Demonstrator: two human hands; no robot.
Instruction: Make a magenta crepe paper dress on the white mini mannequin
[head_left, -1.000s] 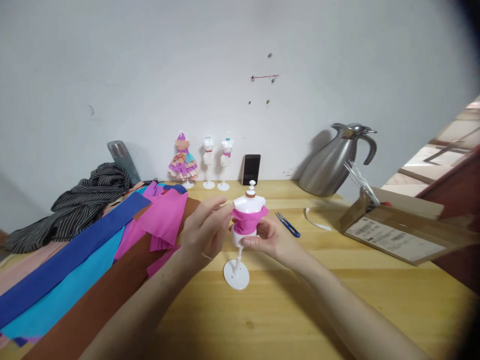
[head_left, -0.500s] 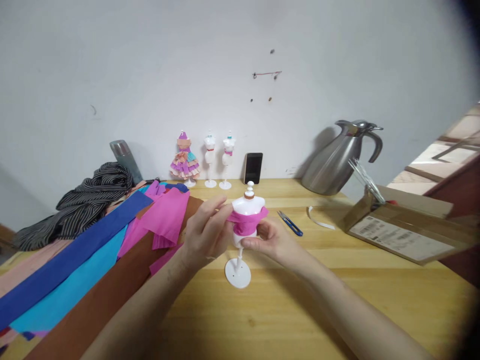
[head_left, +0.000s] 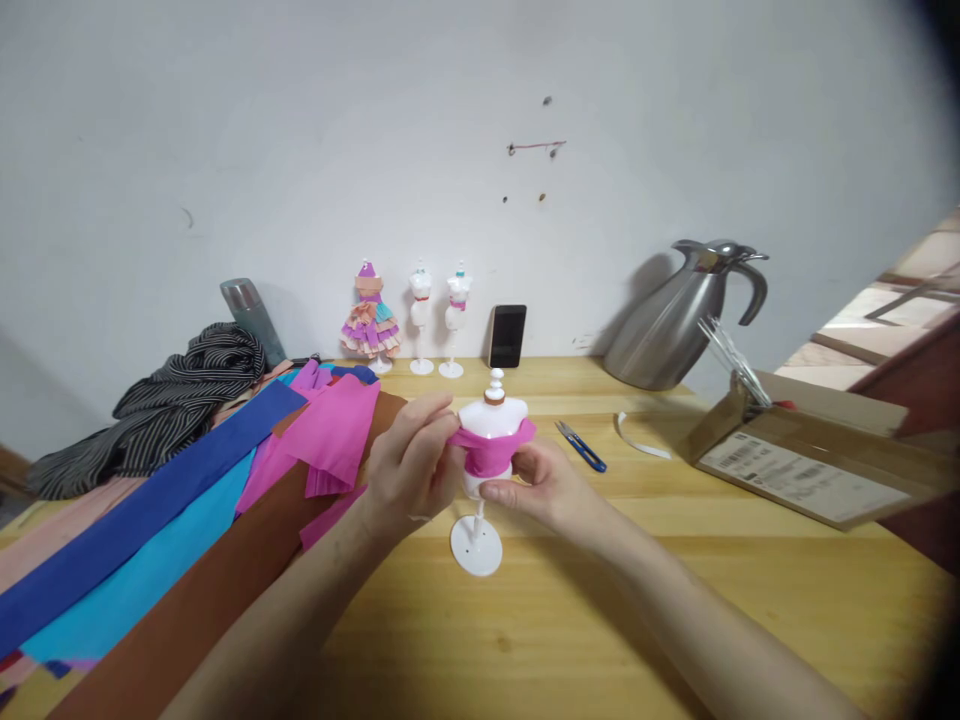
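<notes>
The small white plastic dress-form mannequin [head_left: 493, 417] is leaning slightly between your two hands above the pale wooden table [head_left: 525, 640], and I cannot tell whether its round white base [head_left: 477, 548] is touching the wood. A bright pink cloth band [head_left: 491, 456] is wrapping its chest, and a thin brown band [head_left: 494, 397] is circling its neck. Your right hand [head_left: 551, 487] is gripping the mannequin low on its body, the thumb lying across the front. Your left hand [head_left: 416, 457] is curling its fingers in a narrow shape at the pink band's left end; I cannot tell whether they are pinching the cloth. Just right of the mannequin, blue-handled thread snips [head_left: 581, 447] are lying near a curved white strip [head_left: 642, 443]; farther right, an open brown cardboard box [head_left: 802, 480] is sitting in front of a silver metal jug [head_left: 664, 325]. Behind the mannequin, a black-screened phone [head_left: 508, 336] is leaning on the wall, and left of that two more white dress forms [head_left: 457, 320] and one in a ruffled multicoloured dress [head_left: 370, 325] are standing. Left of the mannequin, pink, brown, turquoise and blue fabric strips [head_left: 217, 560] are lying beside a dark striped cloth [head_left: 180, 410].
</notes>
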